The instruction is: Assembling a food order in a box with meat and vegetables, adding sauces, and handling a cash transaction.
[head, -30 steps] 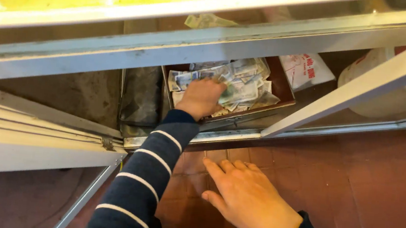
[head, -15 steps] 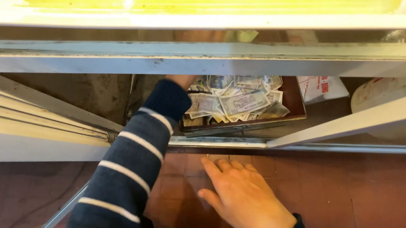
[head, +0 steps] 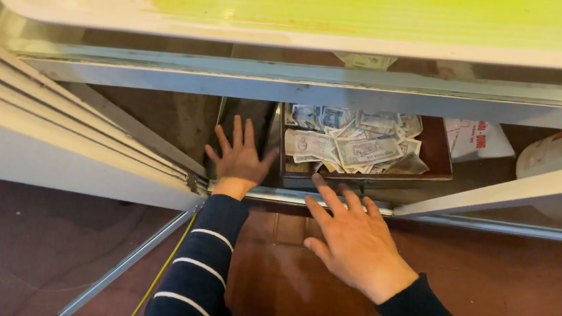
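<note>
Under the counter: a dark brown box [head: 439,151] sits inside a low cabinet, just behind the metal sliding-door track [head: 278,195].
Box contents: loose banknotes [head: 350,140] lie in a jumbled heap, filling most of it.
Left hand [head: 239,158]: released, fingers spread wide, palm down on the dark cabinet floor just left of the box; it grasps nothing. The thumb reaches toward the box's left wall; whether it touches cannot be told.
Right hand [head: 355,242]: also open and flat, holding nothing; its fingertips lie at the track, at the box's front edge.
Sleeves: dark blue with thin white stripes.
Above: a white tray [head: 305,35] with a yellow-green inside rests on the counter top.
Right of the box: a white paper with red print [head: 476,138].
Floor: reddish-brown tiles [head: 521,281].
</note>
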